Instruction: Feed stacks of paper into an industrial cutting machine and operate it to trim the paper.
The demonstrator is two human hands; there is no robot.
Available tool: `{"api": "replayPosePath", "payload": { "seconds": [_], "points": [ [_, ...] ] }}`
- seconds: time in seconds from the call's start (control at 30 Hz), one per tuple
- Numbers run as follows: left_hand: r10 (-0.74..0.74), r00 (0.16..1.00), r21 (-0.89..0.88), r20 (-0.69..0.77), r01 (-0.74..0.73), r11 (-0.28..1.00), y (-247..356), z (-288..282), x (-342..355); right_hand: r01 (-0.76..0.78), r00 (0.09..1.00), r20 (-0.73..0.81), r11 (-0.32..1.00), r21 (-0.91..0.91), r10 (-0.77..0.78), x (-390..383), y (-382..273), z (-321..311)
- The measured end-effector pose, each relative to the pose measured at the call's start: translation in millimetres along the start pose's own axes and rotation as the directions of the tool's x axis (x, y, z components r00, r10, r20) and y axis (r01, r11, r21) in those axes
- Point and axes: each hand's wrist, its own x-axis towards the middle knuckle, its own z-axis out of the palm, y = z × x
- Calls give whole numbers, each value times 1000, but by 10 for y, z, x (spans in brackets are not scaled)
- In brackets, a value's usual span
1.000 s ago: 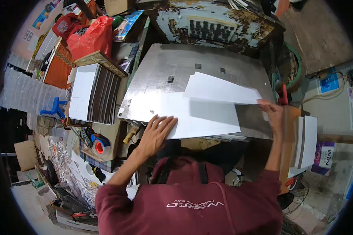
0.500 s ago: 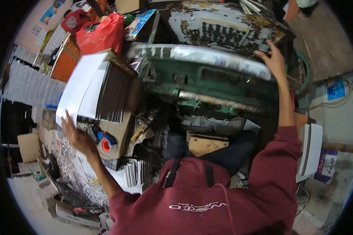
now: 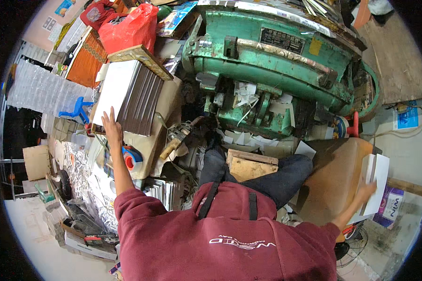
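Note:
On the left, my left hand (image 3: 111, 127) lies with its fingers spread at the near end of a tall stack of white sheets (image 3: 119, 91). My right hand (image 3: 365, 191) reaches out low on the right, at a smaller pile of white sheets or boards (image 3: 380, 175). Its fingers are blurred, so whether it grips any of them does not show. Ahead of my lap is a worn green machine (image 3: 276, 61) with a metal bar along its front and paper scraps caught in its lower parts.
A wooden board (image 3: 140, 61) leans at the stack's far end, near a red plastic bag (image 3: 129, 30). Beside the left stack are a tape dispenser (image 3: 131, 158) and a wooden-handled tool (image 3: 171, 144). A brown panel (image 3: 333, 171) stands right of my knees, a fan (image 3: 354, 246) below.
My right hand has dropped from the machine's far right to the sheets at the lower right. The machine's green front has swung up and away. My left hand has shifted slightly along the stack.

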Motion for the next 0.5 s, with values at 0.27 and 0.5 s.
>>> {"api": "replayPosePath", "payload": {
  "seconds": [0.27,0.5],
  "points": [
    [-216,974,53,64,212,976,-50,28,-82,-102,955,245,959,-266,169,-587,968,-445],
    [-313,950,87,-23,313,946,7,129,-169,-216,963,241,884,414,122,-426,1687,-341]
  ]
}}
